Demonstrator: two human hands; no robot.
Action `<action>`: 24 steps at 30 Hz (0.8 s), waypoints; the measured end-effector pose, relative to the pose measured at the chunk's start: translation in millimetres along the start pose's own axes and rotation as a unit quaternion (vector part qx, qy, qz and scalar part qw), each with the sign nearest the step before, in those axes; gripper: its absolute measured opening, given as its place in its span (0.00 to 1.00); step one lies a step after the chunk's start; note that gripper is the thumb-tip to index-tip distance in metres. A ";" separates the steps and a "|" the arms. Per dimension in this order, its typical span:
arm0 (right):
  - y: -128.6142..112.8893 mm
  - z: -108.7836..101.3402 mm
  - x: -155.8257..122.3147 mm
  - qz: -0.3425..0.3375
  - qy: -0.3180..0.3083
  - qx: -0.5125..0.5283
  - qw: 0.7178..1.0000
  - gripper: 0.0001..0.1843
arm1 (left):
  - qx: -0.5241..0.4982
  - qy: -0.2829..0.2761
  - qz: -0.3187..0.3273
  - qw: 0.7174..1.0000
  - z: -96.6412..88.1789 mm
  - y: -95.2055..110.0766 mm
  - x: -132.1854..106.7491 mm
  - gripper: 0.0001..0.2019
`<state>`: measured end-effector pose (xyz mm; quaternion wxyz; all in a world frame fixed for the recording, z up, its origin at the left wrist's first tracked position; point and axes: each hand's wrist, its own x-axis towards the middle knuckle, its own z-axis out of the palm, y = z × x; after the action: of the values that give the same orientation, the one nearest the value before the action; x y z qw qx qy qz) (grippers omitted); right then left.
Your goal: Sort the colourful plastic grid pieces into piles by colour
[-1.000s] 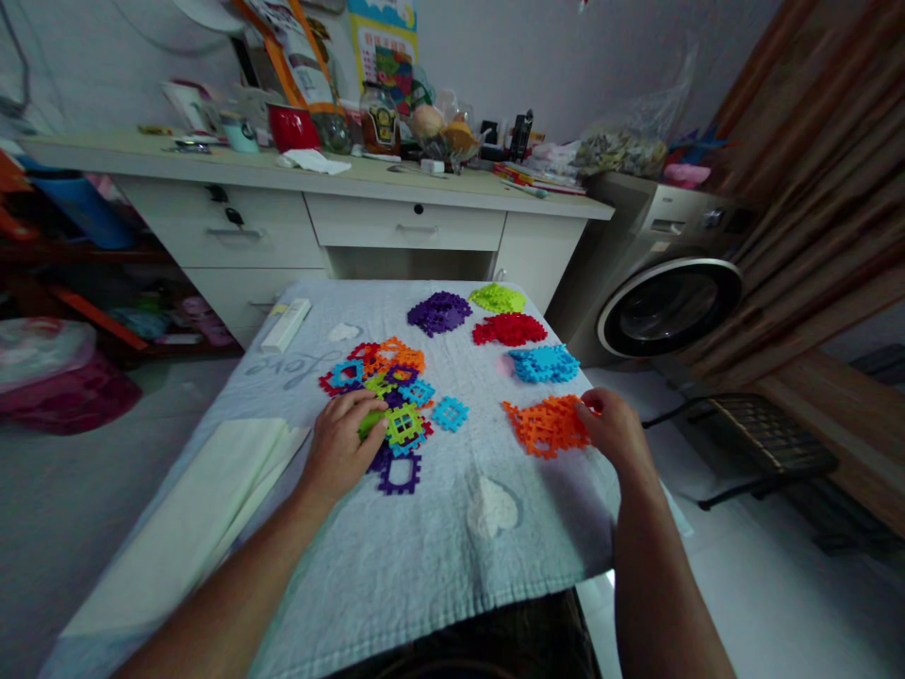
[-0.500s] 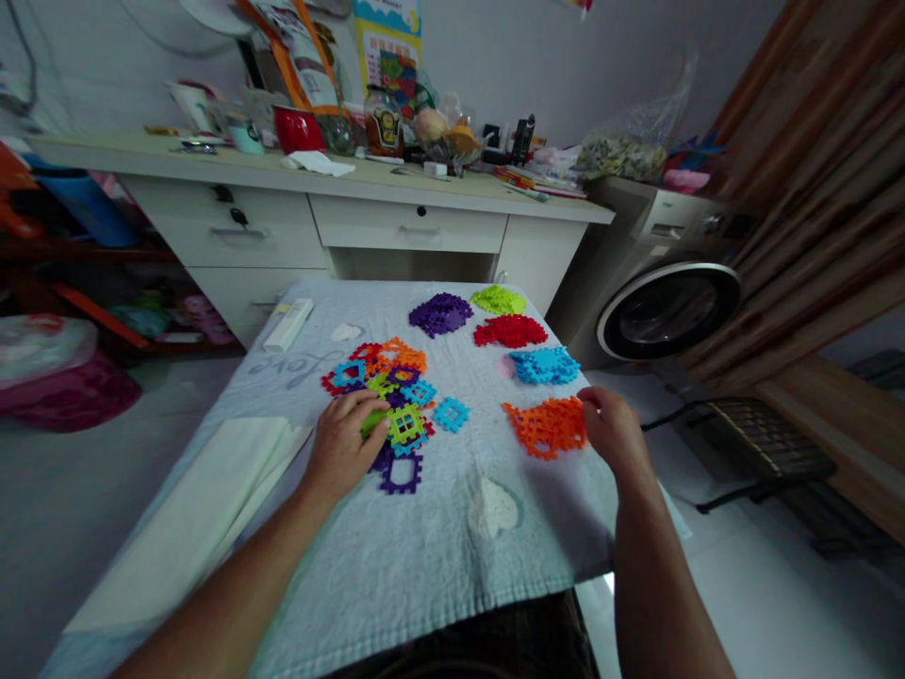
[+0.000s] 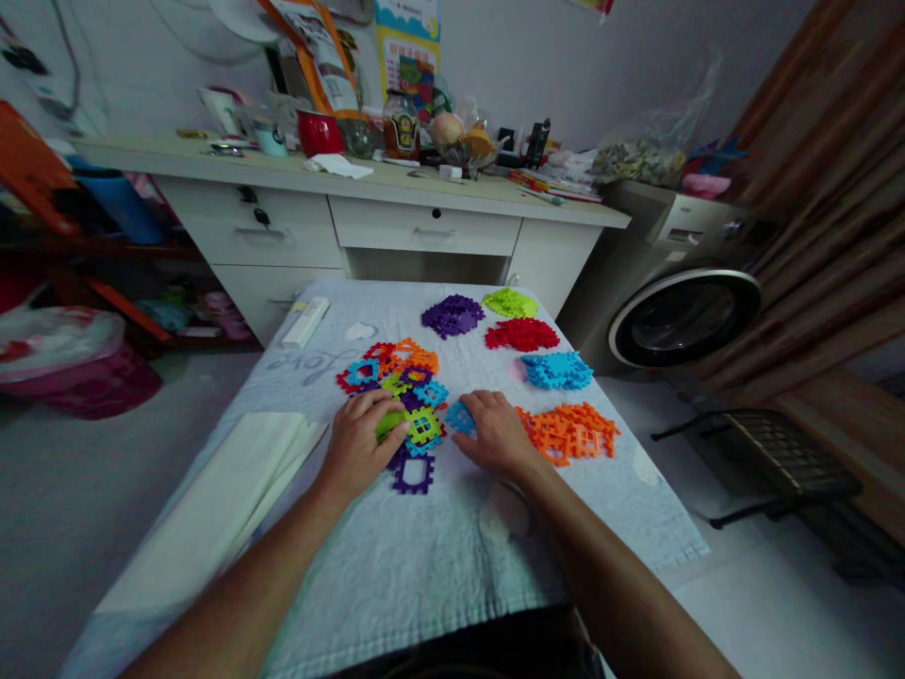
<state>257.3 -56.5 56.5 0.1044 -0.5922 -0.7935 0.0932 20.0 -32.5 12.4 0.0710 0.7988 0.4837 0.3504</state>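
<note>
On the cloth, a mixed heap of square notched building tiles (image 3: 417, 374) lies in front of my hands, in orange, red, blue, purple and green. My left hand (image 3: 360, 436) is closed on a green tile (image 3: 390, 424) at the heap's left side. Close by lie another green tile (image 3: 425, 427) and a purple frame-shaped tile (image 3: 414, 474). My right hand (image 3: 499, 429) reaches over a blue tile (image 3: 459, 417) at the heap's right edge, thumb and fingers apart around it. Part of that tile is hidden under the fingers.
Sorted piles stand along the right: orange (image 3: 572, 432), blue (image 3: 558, 371), red (image 3: 523, 334), green (image 3: 510, 302) and purple (image 3: 452, 316). A folded white cloth (image 3: 205, 509) and a white box (image 3: 305, 322) lie left. Behind are a cluttered counter (image 3: 396, 184) and a washing machine (image 3: 679, 273).
My right hand has moved left from the orange pile to the blue tile beside the mixed heap. My left hand stays on the green tile. The view has shifted slightly.
</note>
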 end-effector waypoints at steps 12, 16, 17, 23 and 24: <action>27.2 -12.3 -0.8 0.032 0.038 0.015 0.999 0.19 | 0.011 -0.009 -0.002 1.000 4.6 -1.0 -3.2 0.13; 65.9 -39.6 4.6 0.076 0.123 0.001 0.990 0.17 | 0.009 -0.009 -0.003 1.000 4.6 -1.0 -2.6 0.13; 77.9 -46.3 5.6 0.095 0.140 -0.005 0.986 0.16 | 0.010 -0.008 -0.004 1.000 4.6 -1.1 -2.4 0.13; 148.4 -68.7 4.3 0.236 0.207 -0.051 0.948 0.16 | 0.016 -0.007 0.000 1.000 5.9 -2.7 -1.7 0.14; 157.8 -69.0 3.7 0.250 0.208 -0.055 0.944 0.16 | 0.017 -0.007 0.000 1.000 6.1 -3.0 -1.7 0.14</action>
<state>420.6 -6.9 80.1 0.2075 -0.7826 -0.5846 -0.0530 21.2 -31.0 5.6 0.0603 0.8024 0.4890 0.3368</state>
